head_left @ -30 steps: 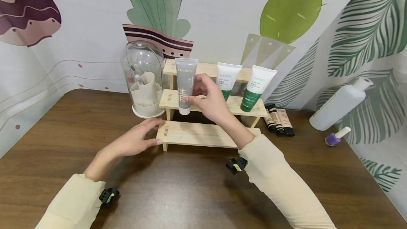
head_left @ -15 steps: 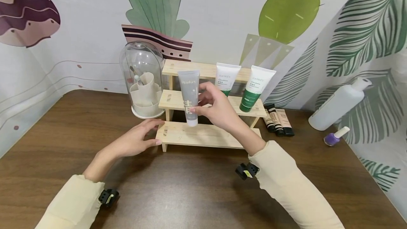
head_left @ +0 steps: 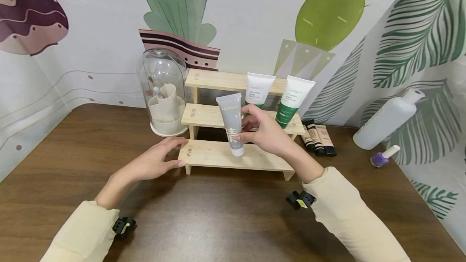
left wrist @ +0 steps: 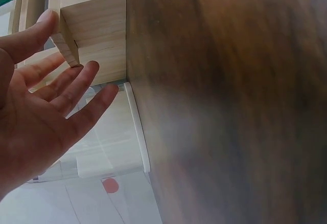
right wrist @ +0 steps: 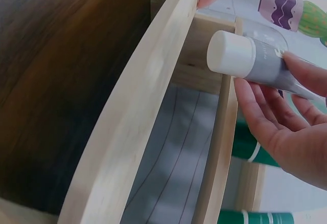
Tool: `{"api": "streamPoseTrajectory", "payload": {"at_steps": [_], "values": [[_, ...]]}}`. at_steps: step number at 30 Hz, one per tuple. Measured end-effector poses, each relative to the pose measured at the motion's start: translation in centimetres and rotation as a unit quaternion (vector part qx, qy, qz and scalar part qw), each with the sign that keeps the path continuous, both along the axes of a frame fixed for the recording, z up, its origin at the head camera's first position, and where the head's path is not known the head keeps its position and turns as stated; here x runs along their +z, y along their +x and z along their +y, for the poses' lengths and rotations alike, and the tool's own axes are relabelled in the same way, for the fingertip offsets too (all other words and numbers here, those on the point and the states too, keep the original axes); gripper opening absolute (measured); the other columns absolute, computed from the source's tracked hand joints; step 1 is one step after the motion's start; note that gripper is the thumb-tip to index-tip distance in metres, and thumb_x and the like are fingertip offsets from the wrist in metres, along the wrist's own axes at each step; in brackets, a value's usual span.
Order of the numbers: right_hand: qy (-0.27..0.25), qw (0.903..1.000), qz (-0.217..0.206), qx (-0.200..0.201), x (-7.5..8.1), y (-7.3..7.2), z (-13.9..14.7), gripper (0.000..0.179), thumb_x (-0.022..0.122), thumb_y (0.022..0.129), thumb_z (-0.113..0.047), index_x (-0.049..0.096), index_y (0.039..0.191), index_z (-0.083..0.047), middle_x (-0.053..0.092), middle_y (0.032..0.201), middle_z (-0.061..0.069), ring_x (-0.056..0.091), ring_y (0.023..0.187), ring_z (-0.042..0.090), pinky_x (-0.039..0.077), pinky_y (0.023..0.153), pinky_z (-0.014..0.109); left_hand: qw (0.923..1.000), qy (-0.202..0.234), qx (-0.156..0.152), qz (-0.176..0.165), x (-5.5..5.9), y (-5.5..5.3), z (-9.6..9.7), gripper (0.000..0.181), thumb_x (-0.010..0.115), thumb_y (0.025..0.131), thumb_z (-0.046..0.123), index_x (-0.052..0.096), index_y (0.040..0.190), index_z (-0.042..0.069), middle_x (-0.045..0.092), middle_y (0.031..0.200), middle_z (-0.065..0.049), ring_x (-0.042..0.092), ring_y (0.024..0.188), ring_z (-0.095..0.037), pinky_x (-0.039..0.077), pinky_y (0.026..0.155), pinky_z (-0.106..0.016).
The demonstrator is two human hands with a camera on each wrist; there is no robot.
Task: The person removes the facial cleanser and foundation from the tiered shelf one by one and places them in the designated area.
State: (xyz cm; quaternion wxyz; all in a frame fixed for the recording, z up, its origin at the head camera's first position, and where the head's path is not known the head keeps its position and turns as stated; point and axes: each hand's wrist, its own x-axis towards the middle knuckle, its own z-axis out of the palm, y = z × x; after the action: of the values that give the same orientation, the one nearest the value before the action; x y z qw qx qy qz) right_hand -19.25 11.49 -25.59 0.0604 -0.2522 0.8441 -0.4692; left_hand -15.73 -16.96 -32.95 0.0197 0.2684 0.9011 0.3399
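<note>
My right hand (head_left: 271,134) pinches a grey squeeze tube (head_left: 230,112) between thumb and fingers. The tube leans a little, its white cap (right wrist: 230,53) pointing down over the lowest step of a three-step wooden display rack (head_left: 209,153). Whether the cap touches that step is hard to tell. On the middle step stand two white-and-green squeeze tubes, a left one (head_left: 259,86) partly behind my right hand and a right one (head_left: 294,99). At the rack's left end my left hand (head_left: 154,161) rests its thumb and fingertips against the lowest step, fingers loosely extended.
A clear dome (head_left: 160,66) covers a cream brush holder (head_left: 165,110) left of the rack. To the right lie several small cosmetic tubes (head_left: 318,138), a white bottle (head_left: 387,120) and a purple nail polish bottle (head_left: 380,159). A patterned cloth (head_left: 251,23) hangs behind.
My right hand has carried the grey tube from the middle step's left side down and rightward, over the lowest step. The left hand has stayed at the rack's end.
</note>
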Motion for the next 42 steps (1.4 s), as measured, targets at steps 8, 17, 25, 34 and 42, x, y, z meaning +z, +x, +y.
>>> {"api": "streamPoseTrajectory", "payload": {"at_steps": [8, 17, 25, 34, 42], "values": [[0.030, 0.9995, 0.008, 0.001, 0.0, 0.3, 2.1, 0.043, 0.073, 0.074, 0.002, 0.048, 0.108, -0.005, 0.066, 0.092, 0.011, 0.061, 0.081, 0.021, 0.047, 0.075, 0.037, 1.0000, 0.000, 0.003, -0.003, -0.1, 0.0, 0.0, 0.053, 0.066, 0.083, 0.009, 0.043, 0.129, -0.003, 0.040, 0.131, -0.023, 0.050, 0.111, -0.036, 0.036, 0.093, -0.054], [0.048, 0.9988, 0.009, -0.002, -0.3, 0.3, 5.0, 0.044, 0.073, 0.073, 0.002, 0.048, 0.108, -0.004, 0.065, 0.091, 0.014, 0.061, 0.080, 0.022, 0.048, 0.072, 0.036, 1.0000, -0.004, 0.005, -0.002, -0.1, -0.1, 0.0, 0.053, 0.066, 0.083, 0.008, 0.043, 0.129, -0.003, 0.041, 0.131, -0.023, 0.050, 0.110, -0.036, 0.036, 0.093, -0.054], [0.057, 0.9982, 0.003, -0.018, -0.2, 0.5, 7.7, 0.044, 0.073, 0.073, 0.003, 0.047, 0.108, -0.003, 0.066, 0.091, 0.014, 0.061, 0.082, 0.024, 0.048, 0.073, 0.037, 1.0000, 0.002, 0.001, 0.002, 0.1, 0.0, 0.1, 0.053, 0.066, 0.083, 0.009, 0.044, 0.129, -0.004, 0.041, 0.130, -0.023, 0.051, 0.109, -0.035, 0.036, 0.093, -0.054], [0.049, 0.9972, -0.026, -0.049, 0.1, 1.0, 10.6, 0.042, 0.071, 0.074, 0.005, 0.047, 0.108, -0.002, 0.063, 0.088, 0.017, 0.061, 0.078, 0.023, 0.052, 0.067, 0.035, 1.0000, -0.003, 0.006, -0.002, -0.2, -0.1, 0.1, 0.053, 0.066, 0.082, 0.006, 0.043, 0.129, -0.004, 0.040, 0.131, -0.023, 0.050, 0.110, -0.036, 0.034, 0.095, -0.054], [0.050, 0.9953, -0.043, -0.071, 0.1, 1.7, 13.0, 0.046, 0.071, 0.075, 0.003, 0.045, 0.112, 0.002, 0.060, 0.094, 0.021, 0.060, 0.082, 0.021, 0.054, 0.066, 0.035, 1.0000, -0.003, 0.006, -0.004, -0.3, -0.2, 0.0, 0.054, 0.065, 0.082, 0.005, 0.043, 0.130, -0.005, 0.039, 0.132, -0.024, 0.049, 0.111, -0.035, 0.033, 0.096, -0.054]]}}
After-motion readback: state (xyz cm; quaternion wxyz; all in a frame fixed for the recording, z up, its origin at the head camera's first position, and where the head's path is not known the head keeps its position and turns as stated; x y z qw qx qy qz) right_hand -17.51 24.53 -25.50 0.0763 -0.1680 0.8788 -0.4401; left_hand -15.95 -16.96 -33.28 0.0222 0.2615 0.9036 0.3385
